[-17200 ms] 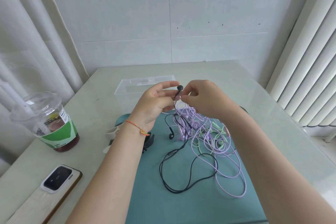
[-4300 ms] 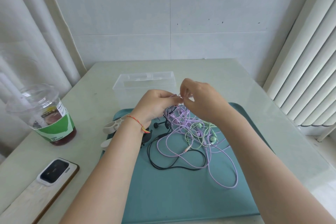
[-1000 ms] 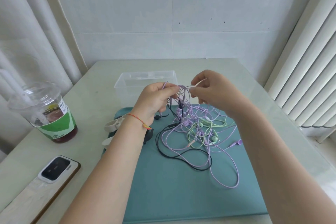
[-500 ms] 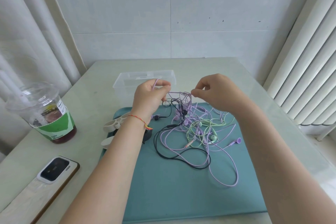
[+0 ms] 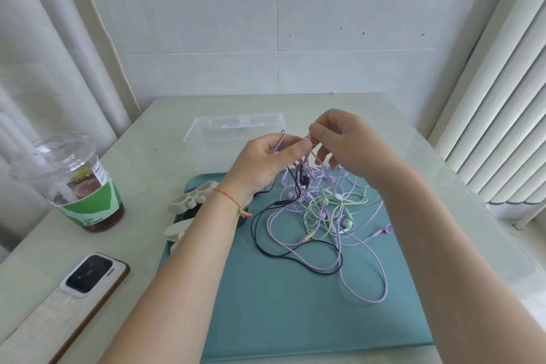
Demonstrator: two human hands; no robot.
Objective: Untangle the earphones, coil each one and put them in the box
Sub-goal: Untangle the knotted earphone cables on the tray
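Untangling in hand: thin lilac earphone cable (image 5: 295, 216) is pinched by left hand (image 5: 263, 162) and right hand (image 5: 344, 143), grips closed. Next, 1 strand must be drawn free.

- You get bright, even daylight from your right, through the blinds (image 5: 502, 115).
- Shadows stay soft and faint on the teal mat (image 5: 295, 319).
- A pale sheen sits on the table (image 5: 461, 186) near the blinds.
- Wide-angle bending curves the curtain (image 5: 44, 53) and your forearms at the edges.
- Focus holds sharp across the middle.
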